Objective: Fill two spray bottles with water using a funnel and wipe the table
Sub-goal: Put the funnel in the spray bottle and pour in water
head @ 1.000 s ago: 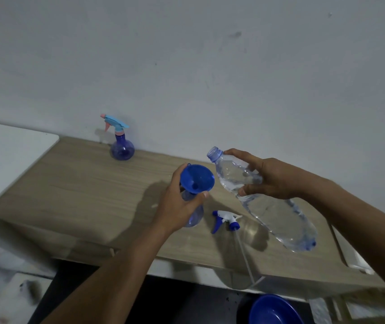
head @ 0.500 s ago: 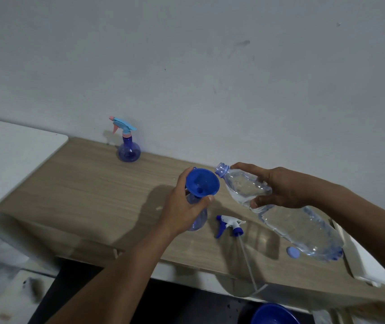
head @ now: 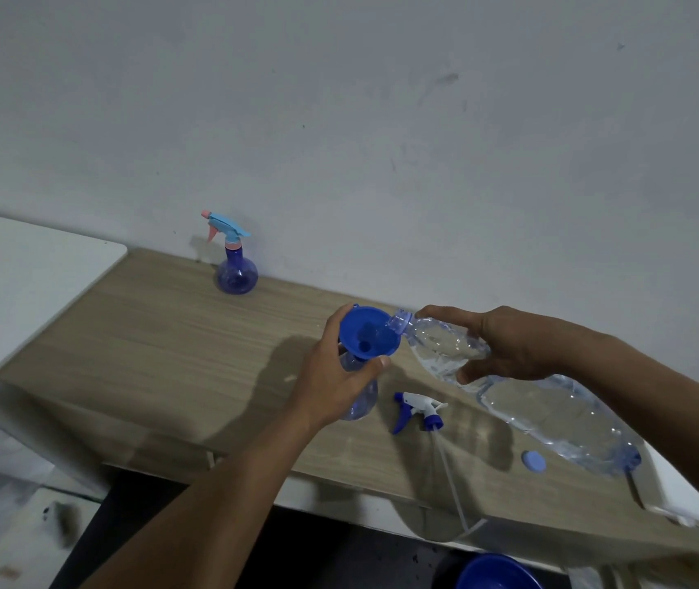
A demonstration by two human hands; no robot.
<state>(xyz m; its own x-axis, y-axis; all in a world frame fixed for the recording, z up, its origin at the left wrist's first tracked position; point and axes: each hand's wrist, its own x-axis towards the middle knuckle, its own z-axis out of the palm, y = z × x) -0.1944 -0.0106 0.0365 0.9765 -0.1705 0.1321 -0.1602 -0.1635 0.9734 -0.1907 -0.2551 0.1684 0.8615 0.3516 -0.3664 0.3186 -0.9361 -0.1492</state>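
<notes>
The left hand (head: 333,378) curls round the neck of the spray bottle (head: 360,401), thumb on the near side and fingers behind, just under the blue funnel (head: 367,333) seated in its mouth. The bottle stands upright on the table (head: 161,346), mostly hidden by the palm. The right hand (head: 513,346) grips the water bottle (head: 560,418) near its shoulder. It is tilted, base low to the right, and its open mouth rests at the funnel's right rim. Between the hands on the table lies the sprayer (head: 418,408) on its side, its tube trailing toward the near edge. A cap (head: 534,462) lies near the water bottle's base. The second spray bottle (head: 235,267) stands well apart, by the wall.
</notes>
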